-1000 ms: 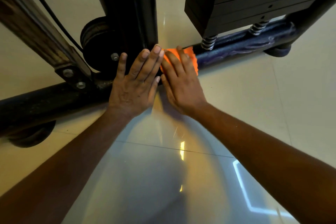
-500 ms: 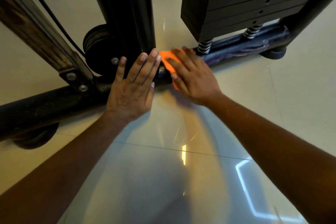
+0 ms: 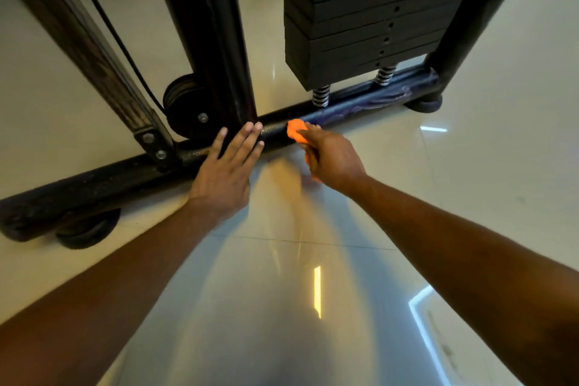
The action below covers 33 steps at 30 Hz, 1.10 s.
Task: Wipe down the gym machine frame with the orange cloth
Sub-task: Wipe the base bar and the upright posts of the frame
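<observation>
Currently the orange cloth (image 3: pixel 296 131) is bunched and gripped in the curled fingers (image 3: pixel 308 135) of the right hand (image 3: pixel 333 157), and it is pressed against the black base tube (image 3: pixel 360 102) of the gym machine frame, just below the weight stack (image 3: pixel 360 16). The left hand (image 3: pixel 224 172) is laid flat with straight, slightly spread fingers (image 3: pixel 247 141), their tips resting on the same tube at the foot of the upright post (image 3: pixel 206 34); nothing is held in it. The tube's long axis runs from beside the left fingertips, under the cloth, and onward up and to the right toward the rubber foot (image 3: pixel 424 103). The unwiped length is judged to lie beyond the right fingers, so the right hand is nearer and a stroke along that axis is called for.
</observation>
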Motion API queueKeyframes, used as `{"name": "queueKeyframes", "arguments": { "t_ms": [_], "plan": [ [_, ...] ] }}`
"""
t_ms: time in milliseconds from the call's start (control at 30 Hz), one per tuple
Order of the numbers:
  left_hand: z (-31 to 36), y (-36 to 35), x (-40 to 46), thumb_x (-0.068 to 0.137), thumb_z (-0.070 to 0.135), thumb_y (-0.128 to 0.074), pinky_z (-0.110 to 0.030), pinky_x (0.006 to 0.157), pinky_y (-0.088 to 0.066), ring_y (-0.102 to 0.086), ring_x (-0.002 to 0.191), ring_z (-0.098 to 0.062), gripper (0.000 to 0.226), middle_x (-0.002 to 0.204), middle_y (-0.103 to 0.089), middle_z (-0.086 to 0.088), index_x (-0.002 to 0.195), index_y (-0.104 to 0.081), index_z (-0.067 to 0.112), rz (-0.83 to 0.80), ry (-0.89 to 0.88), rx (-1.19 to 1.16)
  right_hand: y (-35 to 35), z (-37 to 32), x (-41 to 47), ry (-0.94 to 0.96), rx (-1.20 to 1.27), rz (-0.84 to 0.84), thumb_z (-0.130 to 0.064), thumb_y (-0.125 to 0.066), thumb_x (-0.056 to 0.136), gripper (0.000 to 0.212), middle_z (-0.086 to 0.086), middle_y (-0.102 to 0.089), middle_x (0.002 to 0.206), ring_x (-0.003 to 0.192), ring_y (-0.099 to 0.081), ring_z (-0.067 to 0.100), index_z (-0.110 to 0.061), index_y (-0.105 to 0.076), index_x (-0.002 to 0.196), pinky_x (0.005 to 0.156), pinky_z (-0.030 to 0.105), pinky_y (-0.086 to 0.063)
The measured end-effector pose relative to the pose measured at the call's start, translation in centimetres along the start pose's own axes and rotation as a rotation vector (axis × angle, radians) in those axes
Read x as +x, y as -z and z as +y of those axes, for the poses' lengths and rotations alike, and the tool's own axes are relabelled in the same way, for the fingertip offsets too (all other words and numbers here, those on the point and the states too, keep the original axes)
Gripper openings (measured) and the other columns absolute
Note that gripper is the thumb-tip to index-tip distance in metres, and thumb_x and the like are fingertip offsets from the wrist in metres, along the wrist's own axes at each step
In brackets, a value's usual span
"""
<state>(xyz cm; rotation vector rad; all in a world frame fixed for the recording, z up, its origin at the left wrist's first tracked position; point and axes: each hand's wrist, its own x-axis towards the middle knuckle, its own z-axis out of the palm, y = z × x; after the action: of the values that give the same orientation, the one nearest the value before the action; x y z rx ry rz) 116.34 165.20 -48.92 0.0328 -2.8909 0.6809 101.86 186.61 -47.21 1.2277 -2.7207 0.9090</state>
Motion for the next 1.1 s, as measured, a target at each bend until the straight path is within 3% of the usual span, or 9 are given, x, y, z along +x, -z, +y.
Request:
{"name": "queueKeyframes", "arguments": {
  "t_ms": [100,300,467,567,700,833,900,1000,1100],
  "plan": [
    [0.5,2.0,0.0,0.103,0.037,-0.049,-0.051,0.135,-0.003,0.002,0.167,-0.029,0.079,0.181,-0.003,-0.013,0.172,-0.017,0.017,-0.085,-0.034,-0.192,2.6,-0.7,-2.9,-0.138,0.112,0.037,-0.045,-0.049,0.114,0.035,-0.005,-0.074,0.097,0.084,-0.072,0.015,-0.032,-0.07,0.139,0.084,0.036,-0.061],
    [2.2,6.5,1.7,0.107,0.04,-0.057,-0.044,0.129,-0.028,-0.032,0.159,-0.029,0.073,0.173,-0.033,-0.008,0.17,-0.026,0.019,-0.13,0.045,-0.667,8.0,-0.1,-7.0,-0.107,0.086,0.06,-0.043,-0.051,0.113,0.032,-0.007,-0.071,0.086,0.076,-0.071,0.013,-0.026,-0.072,0.131,0.078,0.041,-0.064],
    [3.4,8.3,4.0,0.108,0.041,-0.058,-0.047,0.126,-0.032,-0.035,0.157,-0.03,0.07,0.17,-0.037,-0.009,0.168,-0.032,0.018,-0.116,0.083,-0.706,9.6,2.1,-7.3,-0.132,0.026,0.126,-0.04,-0.055,0.113,0.033,-0.005,-0.072,0.097,0.087,-0.069,0.016,-0.025,-0.067,0.14,0.081,0.032,-0.052],
    [3.8,7.9,5.7,0.109,0.041,-0.056,-0.049,0.126,-0.031,-0.033,0.158,-0.029,0.066,0.171,-0.037,-0.008,0.167,-0.034,0.019,-0.109,0.115,-0.742,9.0,3.4,-5.8,-0.149,0.03,0.183,-0.044,-0.051,0.113,0.037,-0.002,-0.077,0.103,0.091,-0.072,0.02,-0.03,-0.064,0.145,0.086,0.037,-0.058],
    [4.3,6.1,8.9,0.11,0.037,-0.054,-0.046,0.127,-0.027,-0.036,0.156,-0.029,0.063,0.168,-0.041,-0.01,0.165,-0.037,0.013,-0.085,0.164,-0.762,6.8,4.2,-2.8,-0.182,0.053,0.205,-0.043,-0.05,0.114,0.049,0.006,-0.072,0.137,0.119,-0.071,0.023,-0.028,-0.051,0.161,0.103,0.039,-0.057],
    [4.0,3.5,12.7,0.109,0.036,-0.053,-0.048,0.122,-0.037,-0.049,0.144,-0.034,0.058,0.158,-0.05,-0.013,0.16,-0.041,0.011,-0.098,0.26,-0.749,4.1,4.5,1.7,-0.223,0.123,0.353,-0.039,-0.048,0.116,0.048,0.007,-0.061,0.155,0.14,-0.059,0.023,-0.021,-0.05,0.161,0.116,0.037,-0.049],
    [4.1,2.4,14.3,0.11,0.032,-0.052,-0.048,0.118,-0.039,-0.053,0.139,-0.037,0.052,0.152,-0.055,-0.016,0.155,-0.046,0.01,-0.113,0.28,-0.743,1.9,5.3,3.8,-0.232,0.12,0.341,-0.046,-0.036,0.118,0.051,0.007,-0.052,0.162,0.152,-0.045,0.028,-0.024,-0.043,0.164,0.121,0.043,-0.045],
    [4.5,0.9,15.6,0.109,0.03,-0.051,-0.048,0.119,-0.037,-0.051,0.142,-0.035,0.05,0.154,-0.056,-0.012,0.155,-0.048,0.012,-0.077,0.252,-0.72,-2.2,7.7,4.1,-0.158,-0.033,0.216,-0.05,-0.021,0.118,0.064,0.008,-0.01,0.182,0.169,0.001,0.033,-0.021,-0.012,0.175,0.137,0.054,-0.01],
    [4.5,-0.5,15.7,0.109,0.032,-0.05,-0.047,0.121,-0.034,-0.048,0.147,-0.031,0.052,0.158,-0.054,-0.009,0.158,-0.048,0.015,-0.016,0.272,-0.725,-3.0,10.4,3.5,-0.039,-0.139,0.23,-0.043,-0.033,0.119,0.067,0.005,0.001,0.183,0.169,0.008,0.029,-0.021,-0.004,0.175,0.136,0.054,-0.003]
  ]
}}
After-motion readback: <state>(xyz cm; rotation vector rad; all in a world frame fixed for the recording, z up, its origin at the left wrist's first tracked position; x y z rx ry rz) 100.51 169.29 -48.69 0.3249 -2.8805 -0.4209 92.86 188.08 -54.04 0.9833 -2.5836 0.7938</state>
